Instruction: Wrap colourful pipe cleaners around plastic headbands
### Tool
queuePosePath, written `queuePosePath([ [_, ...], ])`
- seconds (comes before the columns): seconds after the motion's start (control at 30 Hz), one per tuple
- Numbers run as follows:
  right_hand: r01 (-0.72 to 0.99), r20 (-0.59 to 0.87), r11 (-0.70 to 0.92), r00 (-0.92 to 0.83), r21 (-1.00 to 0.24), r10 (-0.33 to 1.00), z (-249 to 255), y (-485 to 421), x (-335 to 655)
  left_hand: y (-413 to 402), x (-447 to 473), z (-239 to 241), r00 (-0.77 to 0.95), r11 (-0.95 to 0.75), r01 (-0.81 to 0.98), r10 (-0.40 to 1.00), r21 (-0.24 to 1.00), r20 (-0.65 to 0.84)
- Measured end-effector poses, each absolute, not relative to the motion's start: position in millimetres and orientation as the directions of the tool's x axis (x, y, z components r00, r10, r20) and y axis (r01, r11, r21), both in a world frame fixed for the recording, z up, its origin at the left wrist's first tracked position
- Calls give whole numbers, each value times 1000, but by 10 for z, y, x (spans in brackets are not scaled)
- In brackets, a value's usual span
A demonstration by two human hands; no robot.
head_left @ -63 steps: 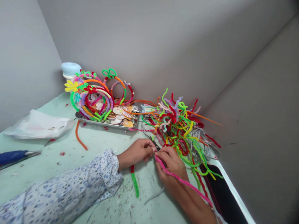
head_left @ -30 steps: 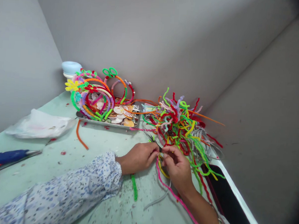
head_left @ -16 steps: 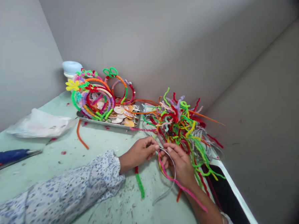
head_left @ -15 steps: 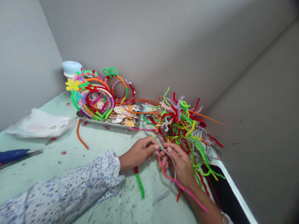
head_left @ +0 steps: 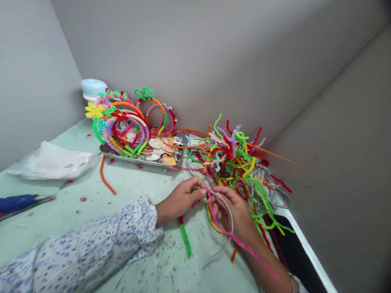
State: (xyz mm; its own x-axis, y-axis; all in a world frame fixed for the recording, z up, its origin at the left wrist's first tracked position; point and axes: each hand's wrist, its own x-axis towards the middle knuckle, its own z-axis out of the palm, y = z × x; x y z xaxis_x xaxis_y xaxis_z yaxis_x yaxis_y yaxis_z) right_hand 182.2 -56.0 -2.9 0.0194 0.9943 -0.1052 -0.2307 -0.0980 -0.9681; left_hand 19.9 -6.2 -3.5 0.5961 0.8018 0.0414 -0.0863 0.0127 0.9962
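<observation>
My left hand [head_left: 180, 199] and my right hand [head_left: 236, 210] meet over the pale green table [head_left: 80, 228], fingertips pinched together. Between them they hold a thin grey headband [head_left: 228, 224] and a pink pipe cleaner [head_left: 242, 247], which starts at the fingertips and trails across my right forearm. A yellow pipe cleaner [head_left: 210, 219] curves under my right hand. A red-and-green pipe cleaner [head_left: 184, 237] lies on the table below my left hand. Just beyond my hands is a big tangled pile of coloured pipe cleaners [head_left: 236, 159].
A metal tray [head_left: 139, 160] at the back holds wrapped headbands [head_left: 124, 123] and shell-like pieces. A white plastic bag [head_left: 52, 161] and a blue glue gun [head_left: 9, 205] lie left. An orange pipe cleaner [head_left: 104, 179] lies loose. A dark opening [head_left: 291, 252] borders the table's right edge.
My hands stayed together at the pile's edge, shifting slightly away from me. The pink pipe cleaner's free end swung across my right forearm, and the grey headband's arc now shows beside my right hand.
</observation>
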Motion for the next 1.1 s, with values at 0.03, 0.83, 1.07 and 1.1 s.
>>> queuePosePath([
  [0.03,-180,-99,-94,20,-979,995,-16,-566,1808,-63,199,-30,594,15,-87,803,996,40],
  [0.83,259,131,97,119,-961,984,-105,-593,1748,-82,213,-52,623,25,-62,782,998,19],
  [1.07,459,302,220,112,-861,947,-146,-588,1784,-79,213,-43,623,62,-44,782,997,-20],
  [1.1,486,327,239,105,-841,939,-145,-591,1789,-79,212,-39,624,69,-46,781,997,-26],
])
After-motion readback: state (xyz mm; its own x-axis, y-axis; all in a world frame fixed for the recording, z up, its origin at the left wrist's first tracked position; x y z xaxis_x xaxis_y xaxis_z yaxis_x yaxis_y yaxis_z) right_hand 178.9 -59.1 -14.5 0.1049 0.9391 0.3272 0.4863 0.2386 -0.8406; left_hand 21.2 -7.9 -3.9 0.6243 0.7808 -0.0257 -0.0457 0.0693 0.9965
